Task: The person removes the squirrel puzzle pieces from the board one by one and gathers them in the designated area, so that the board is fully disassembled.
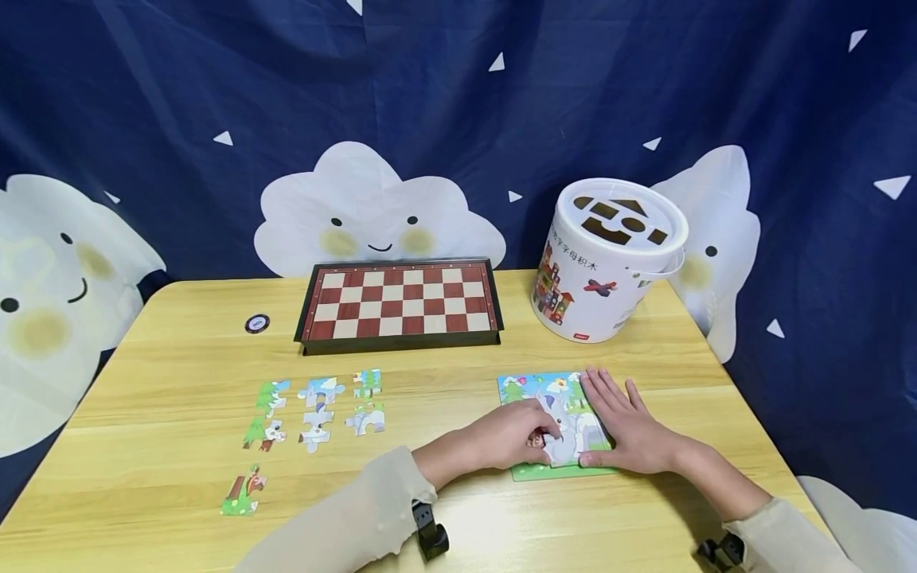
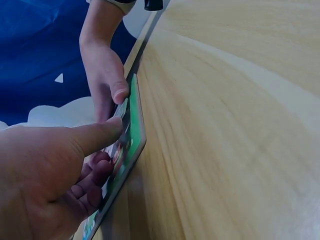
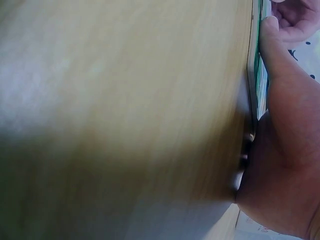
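Both hands work at the puzzle board [image 1: 555,471], a green-edged tray lying flat on the wooden counter [image 1: 458,509] near its front right. The right hand [image 1: 630,426] lies flat and spread on the board's right half, fingers straight and thumb against the lower edge, seemingly to pin the tray so it does not slide. The left hand [image 1: 512,434] comes in from the left with its fingers curled, thumb and fingertips pinching a pale puzzle piece [image 1: 562,447] down onto the picture; the left wrist view shows the thumb [image 2: 95,135] stretched over the board's edge [image 2: 132,135]. Seven loose puzzle pieces [image 1: 315,414] lie face up and spaced apart in rough rows to the left, one of them [image 1: 243,492] alone nearer the front, probably laid out so each can be seen and picked. Behind them sits a closed, folded chessboard case [image 1: 399,302], with a small round token [image 1: 257,323] to its left. At the back right stands a white shape-sorter bucket [image 1: 605,263] with cut-out holes in its lid; its label carries Chinese characters, which look like 数字字母积木, though they are small. No other writing is legible.
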Action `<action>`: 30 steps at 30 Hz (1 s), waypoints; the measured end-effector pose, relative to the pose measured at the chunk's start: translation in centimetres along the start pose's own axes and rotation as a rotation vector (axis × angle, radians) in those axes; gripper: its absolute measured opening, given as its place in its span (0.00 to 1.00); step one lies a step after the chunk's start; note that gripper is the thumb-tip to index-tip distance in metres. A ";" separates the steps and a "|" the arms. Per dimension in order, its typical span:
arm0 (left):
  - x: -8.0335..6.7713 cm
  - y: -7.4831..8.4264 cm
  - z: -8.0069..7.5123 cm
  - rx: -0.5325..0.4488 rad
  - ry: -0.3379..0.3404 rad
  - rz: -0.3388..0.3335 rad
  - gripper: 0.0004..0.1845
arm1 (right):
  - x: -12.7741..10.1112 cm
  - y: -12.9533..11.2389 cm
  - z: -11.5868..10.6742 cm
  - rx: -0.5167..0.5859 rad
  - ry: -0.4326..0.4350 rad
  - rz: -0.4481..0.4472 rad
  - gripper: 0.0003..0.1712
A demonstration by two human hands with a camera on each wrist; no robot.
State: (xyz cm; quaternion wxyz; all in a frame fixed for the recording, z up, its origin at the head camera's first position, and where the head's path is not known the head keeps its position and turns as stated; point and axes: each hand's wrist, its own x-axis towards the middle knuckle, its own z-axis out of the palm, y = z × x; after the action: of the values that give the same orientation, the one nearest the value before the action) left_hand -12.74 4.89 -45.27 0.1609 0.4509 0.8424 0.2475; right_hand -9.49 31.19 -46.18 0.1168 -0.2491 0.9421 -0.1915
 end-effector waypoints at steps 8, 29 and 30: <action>-0.9 -0.9 -0.8 -0.036 0.011 0.070 0.16 | 0.1 0.0 0.0 -0.003 -0.007 0.001 0.69; -10.6 -5.0 -5.0 -0.110 0.084 -0.049 0.18 | 0.0 -0.2 -0.2 0.012 -0.012 0.009 0.69; -11.2 -5.3 -5.1 -0.118 0.084 -0.055 0.18 | 0.1 -0.2 -0.2 0.011 -0.013 0.008 0.69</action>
State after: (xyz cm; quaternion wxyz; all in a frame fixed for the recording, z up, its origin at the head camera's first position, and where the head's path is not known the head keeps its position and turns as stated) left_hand -12.82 -8.45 -43.48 0.1583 0.4065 0.8445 0.3107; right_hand -9.51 31.05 -45.96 0.1252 -0.2457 0.9413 -0.1946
